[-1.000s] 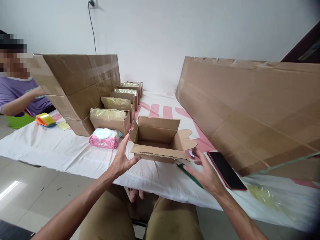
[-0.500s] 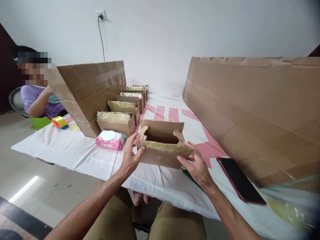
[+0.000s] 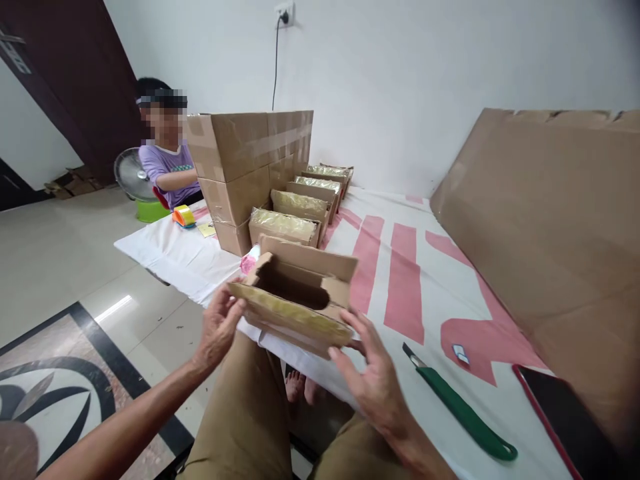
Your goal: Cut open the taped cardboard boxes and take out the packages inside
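Note:
An open cardboard box (image 3: 287, 312), with shiny yellowish tape along its near flap, is held at the table's front edge. My left hand (image 3: 220, 327) grips its left end, thumb on the near flap. At the right end, my right hand (image 3: 367, 363) has thumb and fingers around the corner. The box has a cut-out opening on top and looks dark inside. Behind it, a pink wipes pack (image 3: 249, 262) is mostly hidden. A green-handled knife (image 3: 463, 410) lies on the cloth to the right of my right hand.
Several taped boxes (image 3: 285, 227) stand in a row beside stacked cartons (image 3: 240, 147). A large cardboard panel (image 3: 555, 233) rises at right. A phone (image 3: 565, 420) lies near the right edge, tape rolls (image 3: 183, 216) at left. A person (image 3: 167, 160) sits beyond the cartons.
The view has turned left. The box has moved left and towards me in both hands, now tilted and covering most of the wipes pack. The knife has come into full view.

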Action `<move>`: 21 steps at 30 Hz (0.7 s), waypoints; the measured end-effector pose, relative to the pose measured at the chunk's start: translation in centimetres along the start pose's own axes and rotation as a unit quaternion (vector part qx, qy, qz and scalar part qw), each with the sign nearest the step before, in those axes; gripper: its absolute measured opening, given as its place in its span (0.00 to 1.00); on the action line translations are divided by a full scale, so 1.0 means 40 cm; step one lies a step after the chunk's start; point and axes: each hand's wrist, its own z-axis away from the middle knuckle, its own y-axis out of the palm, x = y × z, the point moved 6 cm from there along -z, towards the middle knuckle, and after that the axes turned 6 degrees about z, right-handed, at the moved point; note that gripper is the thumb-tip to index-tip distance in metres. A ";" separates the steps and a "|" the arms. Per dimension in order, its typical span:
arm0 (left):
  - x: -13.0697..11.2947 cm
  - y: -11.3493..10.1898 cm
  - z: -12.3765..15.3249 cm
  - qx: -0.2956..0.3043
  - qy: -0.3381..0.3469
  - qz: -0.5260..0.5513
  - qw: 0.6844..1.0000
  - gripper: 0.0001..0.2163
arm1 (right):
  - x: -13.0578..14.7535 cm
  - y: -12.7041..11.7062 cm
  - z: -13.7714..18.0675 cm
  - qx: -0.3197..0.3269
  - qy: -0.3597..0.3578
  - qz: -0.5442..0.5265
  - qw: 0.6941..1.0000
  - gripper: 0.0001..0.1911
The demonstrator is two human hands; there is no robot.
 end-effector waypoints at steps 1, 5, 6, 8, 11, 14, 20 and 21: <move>0.001 -0.057 -0.013 -0.037 0.010 -0.006 0.999 0.21 | 0.023 0.052 -0.015 0.011 -0.018 -0.016 1.000 0.27; 0.036 -0.222 -0.073 -0.162 0.023 0.008 0.986 0.20 | 0.076 0.254 -0.077 0.054 -0.044 -0.065 0.995 0.34; 0.052 -0.241 -0.086 -0.179 0.020 0.017 0.984 0.20 | 0.080 0.291 -0.086 0.055 -0.046 -0.067 0.995 0.35; 0.081 -0.253 -0.105 -0.191 0.022 0.028 0.981 0.18 | 0.074 0.340 -0.092 0.042 -0.050 -0.069 0.995 0.39; 0.112 -0.226 -0.116 -0.172 0.043 0.027 0.984 0.17 | 0.031 0.364 -0.074 0.013 -0.032 -0.089 0.995 0.43; 0.133 -0.186 -0.121 -0.149 0.056 0.024 0.987 0.19 | -0.032 0.371 -0.052 0.005 0.017 -0.092 0.996 0.43; 0.153 -0.156 -0.160 -0.153 0.092 0.022 0.984 0.23 | -0.088 0.405 -0.048 -0.003 0.043 -0.102 0.994 0.40; 0.156 -0.156 -0.164 -0.152 0.094 0.023 0.984 0.23 | -0.091 0.410 -0.045 -0.007 0.037 -0.105 0.994 0.40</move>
